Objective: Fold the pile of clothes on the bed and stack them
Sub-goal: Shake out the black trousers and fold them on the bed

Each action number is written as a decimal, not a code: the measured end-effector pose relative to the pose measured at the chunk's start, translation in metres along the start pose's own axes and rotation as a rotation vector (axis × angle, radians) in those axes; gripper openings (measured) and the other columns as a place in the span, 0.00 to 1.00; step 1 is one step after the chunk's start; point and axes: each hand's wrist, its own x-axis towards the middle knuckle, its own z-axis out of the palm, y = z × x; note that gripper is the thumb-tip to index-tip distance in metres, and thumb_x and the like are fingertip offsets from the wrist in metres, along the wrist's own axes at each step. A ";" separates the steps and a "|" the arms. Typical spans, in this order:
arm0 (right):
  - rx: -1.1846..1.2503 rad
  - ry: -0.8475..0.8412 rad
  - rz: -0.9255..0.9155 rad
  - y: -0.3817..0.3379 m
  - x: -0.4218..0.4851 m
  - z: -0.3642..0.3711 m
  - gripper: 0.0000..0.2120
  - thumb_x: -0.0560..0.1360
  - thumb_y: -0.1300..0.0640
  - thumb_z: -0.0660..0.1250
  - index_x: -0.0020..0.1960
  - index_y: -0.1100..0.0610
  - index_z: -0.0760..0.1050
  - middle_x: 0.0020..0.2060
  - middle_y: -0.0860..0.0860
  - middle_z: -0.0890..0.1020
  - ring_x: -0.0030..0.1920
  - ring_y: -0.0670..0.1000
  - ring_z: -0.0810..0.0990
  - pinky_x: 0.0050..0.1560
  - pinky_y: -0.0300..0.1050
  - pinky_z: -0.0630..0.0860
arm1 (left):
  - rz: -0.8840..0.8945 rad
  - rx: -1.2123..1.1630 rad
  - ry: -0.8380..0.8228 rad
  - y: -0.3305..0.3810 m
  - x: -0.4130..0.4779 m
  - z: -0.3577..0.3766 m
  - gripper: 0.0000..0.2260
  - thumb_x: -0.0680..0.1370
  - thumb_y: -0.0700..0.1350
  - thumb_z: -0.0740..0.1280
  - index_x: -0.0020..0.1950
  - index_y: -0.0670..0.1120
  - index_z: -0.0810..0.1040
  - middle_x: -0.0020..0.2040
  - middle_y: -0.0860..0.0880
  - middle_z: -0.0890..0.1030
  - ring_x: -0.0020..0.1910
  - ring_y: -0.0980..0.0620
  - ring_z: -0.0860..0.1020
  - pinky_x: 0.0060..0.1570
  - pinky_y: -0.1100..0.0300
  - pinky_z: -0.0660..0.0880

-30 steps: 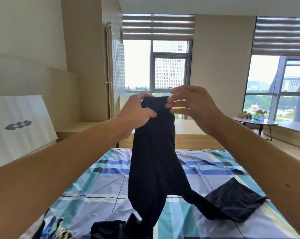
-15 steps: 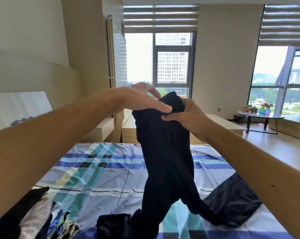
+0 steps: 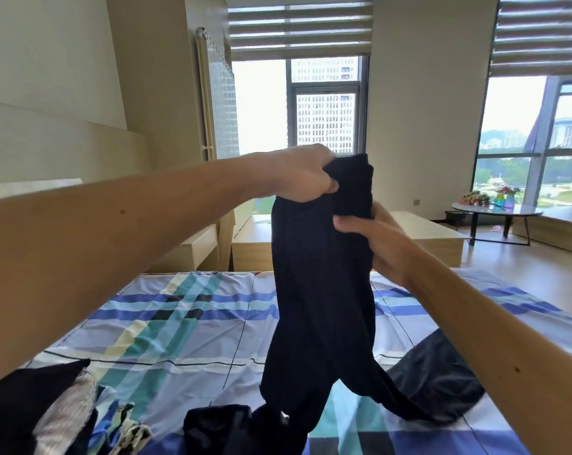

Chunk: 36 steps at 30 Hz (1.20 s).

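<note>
Head view (the only one there is): not much looks finished yet. A jumbled pile of clothes [image 3: 64, 418] is seen at the near left corner of the bed [image 3: 179, 323], clearly unfolded. One flat dark piece [image 3: 442, 382] is laid out on the right side of the bed and may count as a first folded item. Whether it's a separate item can't really be told, since the tail of the held garment is draped against it. No proper stack is seen anywhere, so most of the job is judged to be left.

The black garment [image 3: 320, 290] itself is held up in the air over the middle of the bed, its top at about window-sill height and its lower end trailing down onto the sheet.

Both arms are stretched forward. The garment's top edge is bunched inside the left hand [image 3: 306, 177], fingers curled tight around it, knuckles up. The right hand [image 3: 376, 241] is placed a bit lower on the garment's right edge, and the cloth is pinched between its thumb and fingers.
</note>
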 end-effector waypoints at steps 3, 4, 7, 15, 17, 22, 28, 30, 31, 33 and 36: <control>-0.065 -0.114 0.257 0.042 -0.030 -0.016 0.26 0.68 0.60 0.78 0.64 0.56 0.76 0.58 0.53 0.85 0.58 0.54 0.84 0.60 0.52 0.78 | 0.033 -0.058 0.061 -0.001 0.001 0.011 0.11 0.83 0.44 0.61 0.59 0.40 0.77 0.53 0.42 0.83 0.52 0.44 0.82 0.57 0.44 0.79; -0.069 -0.137 0.322 0.055 -0.040 -0.019 0.26 0.68 0.60 0.77 0.65 0.55 0.75 0.59 0.52 0.84 0.59 0.53 0.83 0.59 0.50 0.78 | 0.051 -0.061 0.082 -0.002 0.002 0.013 0.12 0.83 0.44 0.61 0.58 0.38 0.77 0.53 0.41 0.83 0.51 0.44 0.82 0.56 0.43 0.79; -0.038 -0.201 0.451 0.084 -0.059 -0.032 0.23 0.70 0.59 0.73 0.65 0.55 0.76 0.59 0.52 0.84 0.60 0.54 0.83 0.59 0.48 0.79 | 0.113 -0.031 0.106 -0.006 0.005 0.020 0.13 0.83 0.44 0.61 0.56 0.36 0.78 0.50 0.38 0.83 0.48 0.42 0.82 0.53 0.42 0.79; -0.417 -0.513 0.632 0.132 -0.037 -0.071 0.28 0.70 0.55 0.77 0.68 0.54 0.76 0.64 0.49 0.82 0.66 0.52 0.79 0.73 0.54 0.68 | 0.151 0.074 0.210 -0.051 0.040 0.022 0.10 0.80 0.47 0.69 0.54 0.41 0.79 0.50 0.45 0.83 0.48 0.48 0.81 0.53 0.49 0.79; -0.411 -0.378 0.570 0.110 -0.021 -0.088 0.29 0.68 0.51 0.79 0.66 0.58 0.76 0.62 0.51 0.83 0.64 0.52 0.80 0.73 0.55 0.68 | 0.075 0.054 0.356 -0.058 0.055 0.005 0.11 0.80 0.47 0.68 0.59 0.43 0.78 0.54 0.46 0.82 0.53 0.47 0.80 0.55 0.51 0.77; -0.355 0.056 0.259 -0.027 0.017 -0.136 0.29 0.65 0.45 0.78 0.56 0.65 0.80 0.56 0.61 0.84 0.54 0.57 0.84 0.61 0.51 0.80 | -0.087 -0.219 0.663 -0.060 0.077 -0.064 0.18 0.79 0.50 0.70 0.66 0.44 0.76 0.58 0.46 0.79 0.56 0.47 0.78 0.56 0.55 0.75; -0.860 0.317 -0.136 -0.174 0.047 -0.142 0.12 0.72 0.46 0.73 0.46 0.55 0.82 0.34 0.48 0.83 0.34 0.47 0.80 0.38 0.38 0.80 | -0.217 -0.623 0.764 -0.066 0.078 -0.103 0.25 0.74 0.52 0.74 0.68 0.45 0.73 0.59 0.46 0.80 0.56 0.46 0.80 0.60 0.50 0.78; -0.994 0.287 -0.167 -0.189 0.051 -0.133 0.11 0.74 0.45 0.73 0.43 0.52 0.81 0.35 0.49 0.81 0.35 0.48 0.78 0.39 0.41 0.76 | -0.251 -0.655 0.745 -0.077 0.067 -0.090 0.24 0.76 0.51 0.73 0.68 0.44 0.73 0.59 0.46 0.79 0.57 0.46 0.79 0.60 0.50 0.77; -1.030 0.267 -0.162 -0.187 0.052 -0.127 0.11 0.74 0.45 0.73 0.44 0.52 0.81 0.36 0.50 0.81 0.36 0.48 0.78 0.40 0.41 0.74 | -0.269 -0.651 0.722 -0.087 0.059 -0.079 0.23 0.76 0.51 0.72 0.68 0.44 0.72 0.59 0.47 0.79 0.57 0.46 0.79 0.60 0.51 0.77; -1.122 0.191 -0.078 -0.162 0.049 -0.109 0.13 0.72 0.42 0.73 0.45 0.52 0.82 0.34 0.48 0.82 0.34 0.46 0.79 0.39 0.40 0.72 | -0.346 -0.635 0.639 -0.113 0.035 -0.049 0.22 0.78 0.50 0.71 0.69 0.44 0.72 0.60 0.47 0.79 0.57 0.46 0.78 0.61 0.51 0.76; -1.179 -0.049 0.057 -0.073 0.035 -0.076 0.24 0.64 0.33 0.72 0.49 0.51 0.84 0.38 0.45 0.87 0.39 0.43 0.83 0.47 0.44 0.78 | -0.582 -0.546 0.497 -0.175 -0.020 0.018 0.18 0.78 0.49 0.72 0.64 0.43 0.73 0.56 0.45 0.79 0.55 0.45 0.78 0.58 0.51 0.76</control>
